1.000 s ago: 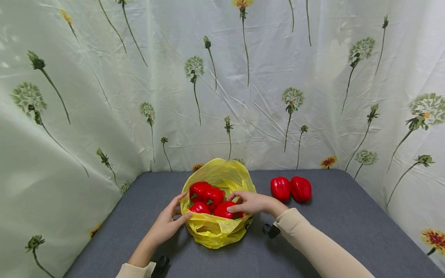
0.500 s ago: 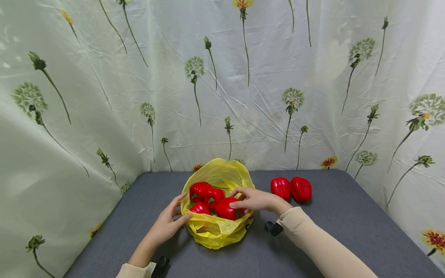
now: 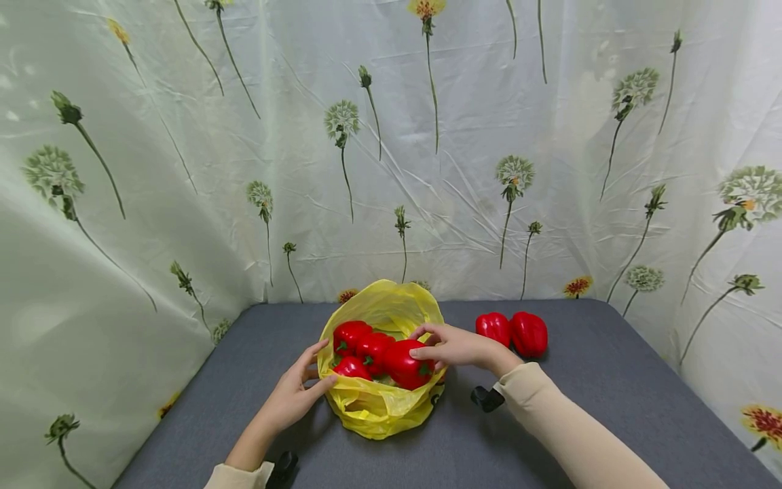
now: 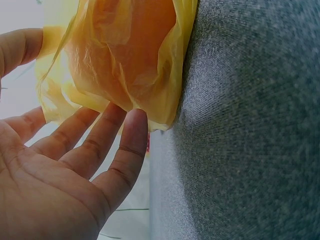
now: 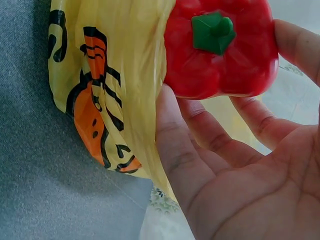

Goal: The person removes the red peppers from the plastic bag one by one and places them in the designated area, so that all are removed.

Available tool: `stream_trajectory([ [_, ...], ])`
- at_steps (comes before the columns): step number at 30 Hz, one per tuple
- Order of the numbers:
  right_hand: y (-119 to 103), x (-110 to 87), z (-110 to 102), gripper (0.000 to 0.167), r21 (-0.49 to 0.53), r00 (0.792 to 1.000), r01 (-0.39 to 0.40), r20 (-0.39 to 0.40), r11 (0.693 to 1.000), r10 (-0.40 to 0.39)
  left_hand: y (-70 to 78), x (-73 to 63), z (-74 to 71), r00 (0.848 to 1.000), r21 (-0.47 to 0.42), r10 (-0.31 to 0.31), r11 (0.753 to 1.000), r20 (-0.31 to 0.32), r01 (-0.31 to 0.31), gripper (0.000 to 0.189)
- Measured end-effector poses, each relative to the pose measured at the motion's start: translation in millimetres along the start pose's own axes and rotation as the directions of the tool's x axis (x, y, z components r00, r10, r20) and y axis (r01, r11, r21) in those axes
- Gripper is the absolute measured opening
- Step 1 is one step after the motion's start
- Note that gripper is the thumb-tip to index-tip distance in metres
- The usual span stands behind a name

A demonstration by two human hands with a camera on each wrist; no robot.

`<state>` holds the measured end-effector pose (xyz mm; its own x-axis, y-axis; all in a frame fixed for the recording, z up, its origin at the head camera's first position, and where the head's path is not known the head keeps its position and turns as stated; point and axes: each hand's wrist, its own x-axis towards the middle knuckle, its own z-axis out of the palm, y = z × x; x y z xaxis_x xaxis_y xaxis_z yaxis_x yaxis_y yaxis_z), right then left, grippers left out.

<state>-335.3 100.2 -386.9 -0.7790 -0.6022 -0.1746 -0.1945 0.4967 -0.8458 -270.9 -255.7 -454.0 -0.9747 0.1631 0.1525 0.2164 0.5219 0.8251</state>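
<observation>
A yellow plastic bag stands open on the grey table, with red peppers inside. My right hand grips one red pepper over the bag's right side, thumb and fingers curled round it. In the right wrist view that pepper shows its green stem, held by my right hand just above the bag's printed wall. My left hand rests straight fingers against the bag's left rim. Up close, the left hand touches the bag.
Two more red peppers lie side by side on the table to the right of the bag. A flowered curtain closes off the back and both sides. Bare grey cloth stretches in front.
My right hand has lifted the pepper a little higher within the bag's mouth and drawn it slightly rightward. The left hand has stayed at the rim.
</observation>
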Motion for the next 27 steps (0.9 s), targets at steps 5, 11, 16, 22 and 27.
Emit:
stream_trajectory([
  [5, 0.9, -2.2, -5.2, 0.048, 0.008, 1.0, 0.006, -0.013, 1.0, -0.006, 0.7, -0.5, -0.7, 1.0, -0.003, 0.001, 1.0, 0.005, -0.001, 0.074],
  [11, 2.5, -4.0, -12.6, 0.048, 0.019, 0.999, 0.016, -0.034, 1.0, -0.016, 1.6, -1.0, -1.4, 1.0, -0.007, -0.003, 1.0, 0.004, 0.003, 0.073],
  [16, 3.2, -6.1, -17.4, 0.05, 0.037, 0.998, 0.015, -0.065, 0.999, -0.013, 1.5, -1.0, -1.4, 1.0, -0.007, -0.004, 1.0, 0.002, 0.004, 0.072],
  [22, 4.0, -9.6, -22.0, 0.05, 0.052, 0.995, 0.037, -0.091, 0.998, -0.032, 0.9, -0.8, -1.6, 1.0, -0.002, -0.005, 1.0, -0.004, 0.005, 0.072],
  [27, 5.1, -16.7, -28.1, 0.051, 0.078, 0.992, 0.038, -0.122, 0.996, -0.028, 0.5, -0.8, -1.6, 1.0, -0.007, 0.001, 1.0, -0.002, -0.001, 0.072],
])
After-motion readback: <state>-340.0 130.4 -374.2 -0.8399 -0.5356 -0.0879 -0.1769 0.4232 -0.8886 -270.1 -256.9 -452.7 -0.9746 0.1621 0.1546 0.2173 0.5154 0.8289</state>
